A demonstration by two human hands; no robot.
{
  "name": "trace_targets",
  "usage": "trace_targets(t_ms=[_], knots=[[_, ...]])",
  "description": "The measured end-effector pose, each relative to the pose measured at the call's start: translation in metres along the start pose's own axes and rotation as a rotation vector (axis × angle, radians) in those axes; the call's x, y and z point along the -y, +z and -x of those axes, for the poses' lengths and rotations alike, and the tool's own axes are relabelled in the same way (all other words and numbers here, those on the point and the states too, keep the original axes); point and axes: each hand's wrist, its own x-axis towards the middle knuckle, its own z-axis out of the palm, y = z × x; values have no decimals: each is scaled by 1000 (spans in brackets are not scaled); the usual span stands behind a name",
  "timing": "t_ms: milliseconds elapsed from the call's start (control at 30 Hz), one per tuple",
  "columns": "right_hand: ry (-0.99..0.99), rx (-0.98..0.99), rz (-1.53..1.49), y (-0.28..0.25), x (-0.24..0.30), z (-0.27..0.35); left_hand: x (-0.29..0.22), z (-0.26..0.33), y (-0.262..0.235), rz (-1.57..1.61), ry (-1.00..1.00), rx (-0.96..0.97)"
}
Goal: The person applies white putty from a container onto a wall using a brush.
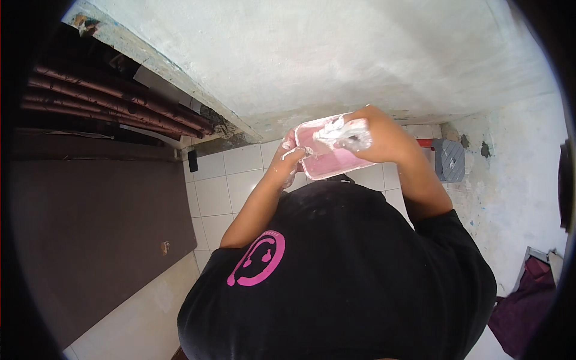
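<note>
A pink rectangular container (336,161) with a pale, smeared rim is held out in front of my body. My left hand (290,161) is closed on its left side, the thumb hooked over the rim and white paste on the fingers. Over the container's far right part is my right hand (378,135), its fingers curled and thickly coated with white paste (327,133). Whatever those fingers grip is hidden by the paste; a greyish smeared patch shows by the fingertips.
A pale, patchy wall (300,66) rises just beyond the container. White floor tiles (243,186) lie below. A grey step stool (449,161) stands at the right by the wall. On the left are a dark brown panel (102,228) and a dark red curtain (114,102); dark purple cloth (525,306) hangs lower right.
</note>
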Motion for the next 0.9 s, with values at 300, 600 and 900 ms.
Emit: trace_targets(t_ms=[300, 600, 900], knots=[[-37, -38, -187, -17, -39, 25, -6, -7, 24, 72, 18, 35], [-53, -397, -1633, -52, -84, 51, -25, -41, 38, 60, 117, 240], [-452, -504, -1823, -97, -81, 67, -45, -52, 73, 76, 220, 116]])
